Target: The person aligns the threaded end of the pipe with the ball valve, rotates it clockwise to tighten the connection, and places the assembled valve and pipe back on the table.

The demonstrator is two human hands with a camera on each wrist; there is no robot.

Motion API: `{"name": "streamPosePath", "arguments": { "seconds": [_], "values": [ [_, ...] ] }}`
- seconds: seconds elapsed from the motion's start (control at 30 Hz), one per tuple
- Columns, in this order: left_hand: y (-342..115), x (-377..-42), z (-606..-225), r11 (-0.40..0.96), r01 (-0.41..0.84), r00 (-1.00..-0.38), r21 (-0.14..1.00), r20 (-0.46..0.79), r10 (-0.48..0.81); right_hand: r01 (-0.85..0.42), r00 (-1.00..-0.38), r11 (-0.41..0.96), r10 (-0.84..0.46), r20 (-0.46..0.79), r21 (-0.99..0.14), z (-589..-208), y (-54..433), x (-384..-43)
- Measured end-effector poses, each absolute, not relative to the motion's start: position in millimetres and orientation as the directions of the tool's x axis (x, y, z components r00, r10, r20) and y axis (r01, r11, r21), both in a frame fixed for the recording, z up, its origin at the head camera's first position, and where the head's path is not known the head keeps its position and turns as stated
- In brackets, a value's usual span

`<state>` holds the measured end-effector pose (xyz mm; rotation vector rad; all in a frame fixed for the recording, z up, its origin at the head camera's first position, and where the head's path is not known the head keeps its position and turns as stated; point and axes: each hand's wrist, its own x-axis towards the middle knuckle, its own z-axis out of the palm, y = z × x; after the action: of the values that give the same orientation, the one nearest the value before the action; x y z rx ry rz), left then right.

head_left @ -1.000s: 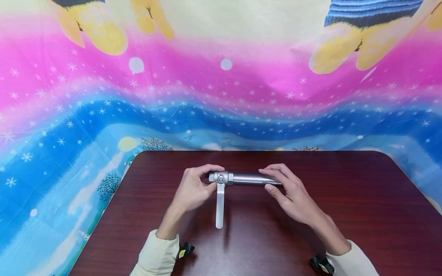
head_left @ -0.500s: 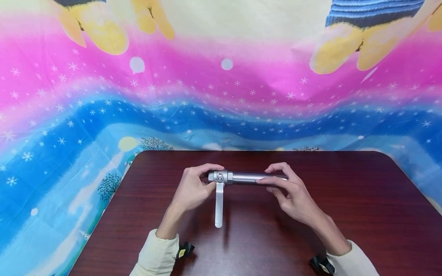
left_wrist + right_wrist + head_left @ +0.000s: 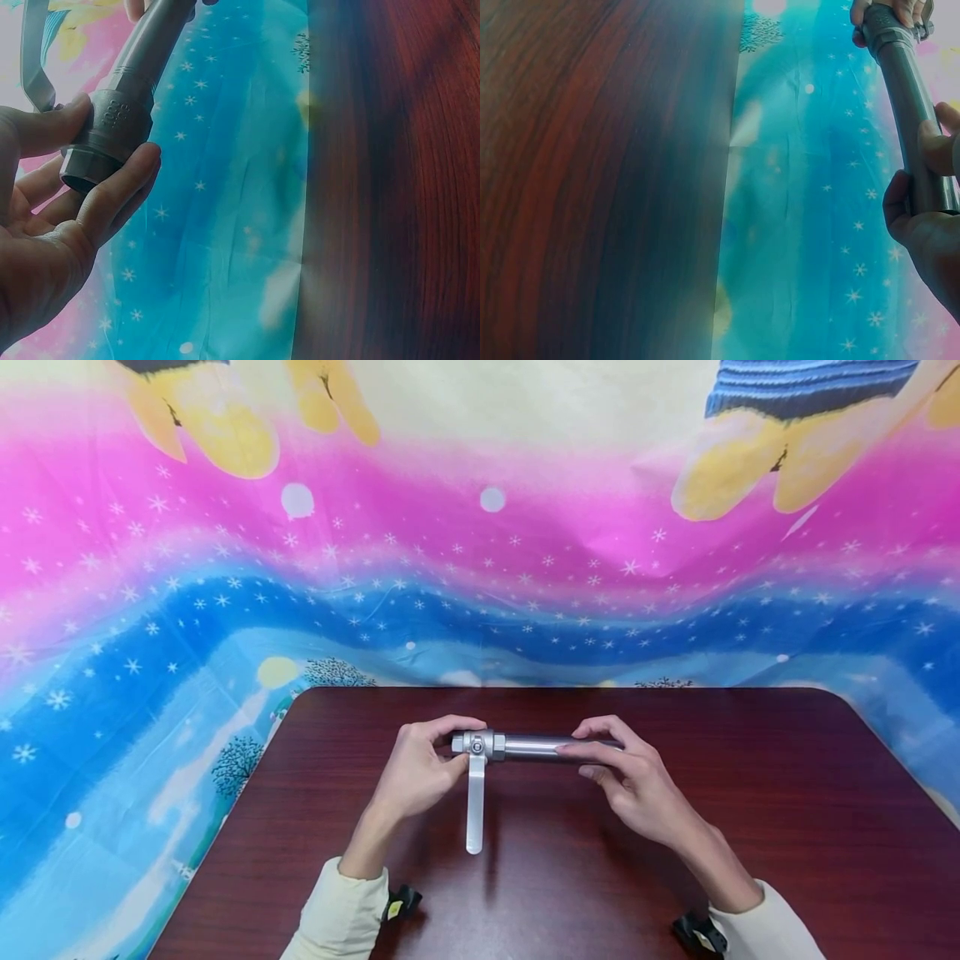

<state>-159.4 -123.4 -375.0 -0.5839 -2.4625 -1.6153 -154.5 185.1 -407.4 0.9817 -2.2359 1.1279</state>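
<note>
A steel ball valve [image 3: 480, 743] is held above the table by my left hand [image 3: 420, 772], thumb and fingers pinching its body near the hexagonal open end. Its flat lever handle [image 3: 476, 806] points toward me. From the valve's right side runs a shiny metal pipe [image 3: 532, 747], joined to it in one line. My right hand [image 3: 637, 777] grips the pipe's far end, with the index finger laid along the top and the thumb on the near side. In the left wrist view the valve body [image 3: 112, 124] shows raised lettering, too blurred to read.
A dark red-brown wooden table [image 3: 570, 893] with rounded far corners lies beneath. Behind it hangs a printed cloth [image 3: 450, 568] in pink and blue with snowflakes. Black straps with small devices [image 3: 403, 903] are at both cuffs.
The right hand's fingers have shifted on the pipe, the index finger now lying along its top. The left hand keeps its hold, and the lever has swung very slightly left.
</note>
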Motion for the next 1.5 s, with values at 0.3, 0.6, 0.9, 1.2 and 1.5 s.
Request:
{"name": "streamPosePath", "arguments": {
  "seconds": [0.3, 0.6, 0.9, 1.2, 1.5],
  "values": [
    [-123.2, -159.7, -375.2, 0.349, 0.385, -0.918, 0.855, 0.315, 0.241, -0.745, -0.662, 0.427, -0.386, 0.642, -0.512, -407.2, 184.9, -154.5],
    [-123.4, -159.3, -376.7, 0.351, 0.379, -0.920, 0.856, 0.309, 0.241, -0.728, -0.682, 0.440, -0.388, 0.620, -0.526, -407.4, 186.0, -153.7],
    [-123.2, -158.6, -376.4, 0.341, 0.376, -0.920, 0.861, 0.305, 0.245, -0.750, -0.656, 0.436, -0.404, 0.637, -0.497, -408.3, 187.1, -154.9],
    [-122.6, -158.7, -376.4, 0.334, 0.375, -0.920, 0.865, 0.302, 0.251, -0.697, -0.709, 0.519, -0.396, 0.583, -0.495, -409.3, 184.6, -151.8],
    [-122.8, -158.6, -374.7, 0.329, 0.377, -0.920, 0.866, 0.309, 0.241, -0.729, -0.677, 0.473, -0.385, 0.628, -0.496, -409.8, 184.0, -151.6]
  ]
}}
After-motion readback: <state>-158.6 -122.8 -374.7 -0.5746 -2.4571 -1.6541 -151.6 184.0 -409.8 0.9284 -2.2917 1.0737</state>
